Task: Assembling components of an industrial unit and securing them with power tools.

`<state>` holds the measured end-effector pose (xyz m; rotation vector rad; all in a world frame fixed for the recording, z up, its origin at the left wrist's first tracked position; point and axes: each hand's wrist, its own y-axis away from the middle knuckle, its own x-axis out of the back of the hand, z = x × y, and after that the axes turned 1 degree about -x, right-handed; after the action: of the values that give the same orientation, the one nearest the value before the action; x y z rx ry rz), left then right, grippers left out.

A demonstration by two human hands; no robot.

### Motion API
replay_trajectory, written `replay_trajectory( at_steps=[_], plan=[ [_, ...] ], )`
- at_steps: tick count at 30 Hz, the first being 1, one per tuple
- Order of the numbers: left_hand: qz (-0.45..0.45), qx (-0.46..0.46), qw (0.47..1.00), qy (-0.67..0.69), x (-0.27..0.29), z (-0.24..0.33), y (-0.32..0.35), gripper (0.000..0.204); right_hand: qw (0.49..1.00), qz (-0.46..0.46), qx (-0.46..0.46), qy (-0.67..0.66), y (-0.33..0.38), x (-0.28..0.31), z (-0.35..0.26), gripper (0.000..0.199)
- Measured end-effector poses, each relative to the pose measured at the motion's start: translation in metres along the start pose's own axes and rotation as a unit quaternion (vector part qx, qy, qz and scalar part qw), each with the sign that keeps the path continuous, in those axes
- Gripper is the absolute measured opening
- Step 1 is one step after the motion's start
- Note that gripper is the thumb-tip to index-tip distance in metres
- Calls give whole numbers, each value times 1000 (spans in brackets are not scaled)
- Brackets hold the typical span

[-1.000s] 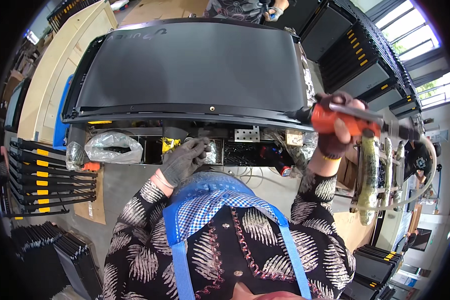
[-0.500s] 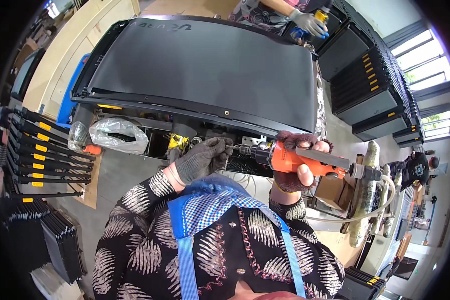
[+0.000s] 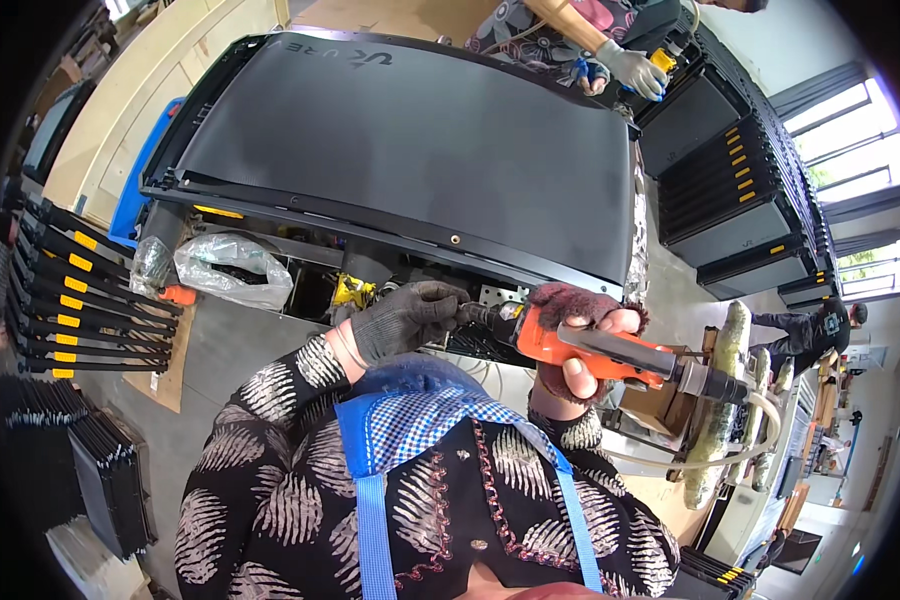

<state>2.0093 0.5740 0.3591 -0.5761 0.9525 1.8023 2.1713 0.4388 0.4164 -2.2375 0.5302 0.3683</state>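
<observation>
**Driver held at the treadmill's frame edge**

Between my two hands sits the orange power screwdriver [image 3: 590, 350]: my right hand [image 3: 580, 335] is clamped round its body, my gloved left hand [image 3: 405, 318] pinches its tip. Just beyond lies the black treadmill [image 3: 410, 130]; a clear plastic bag [image 3: 232, 268] rests further left.

To my left, a crumpled clear plastic bag [image 3: 232, 268] lies in the open frame bay. Further left, a row of black bars with yellow tags [image 3: 65, 290] lies fanned out (beside a wooden board). Stacked black panels [image 3: 735, 190] stand at my right. A co-worker's gloved hand [image 3: 635, 70] works at the far edge.
</observation>
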Motion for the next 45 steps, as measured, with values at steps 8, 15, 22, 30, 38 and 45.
replay_trajectory(
  at_steps=[8,15,22,30,38,45],
  plan=[
    [47,-80,995,42,7,0,-22,27,998,51,31,-4,-21,-14,24,41],
    [13,-148,983,109,13,5,-41,25,977,22,36,210,-24,0,55,41],
    [59,-55,996,44,40,-20,-37,22,952,-57,-44,299,-72,-12,85,40],
    [74,-275,696,-659,92,-47,4,14,955,-60,-135,255,-101,-40,99,29],
    [172,-322,636,-680,108,-40,37,14,939,-99,-109,312,-87,-36,99,33],
    [177,-131,959,180,85,-30,51,19,953,-58,-124,271,-90,-41,97,36]
  ],
)
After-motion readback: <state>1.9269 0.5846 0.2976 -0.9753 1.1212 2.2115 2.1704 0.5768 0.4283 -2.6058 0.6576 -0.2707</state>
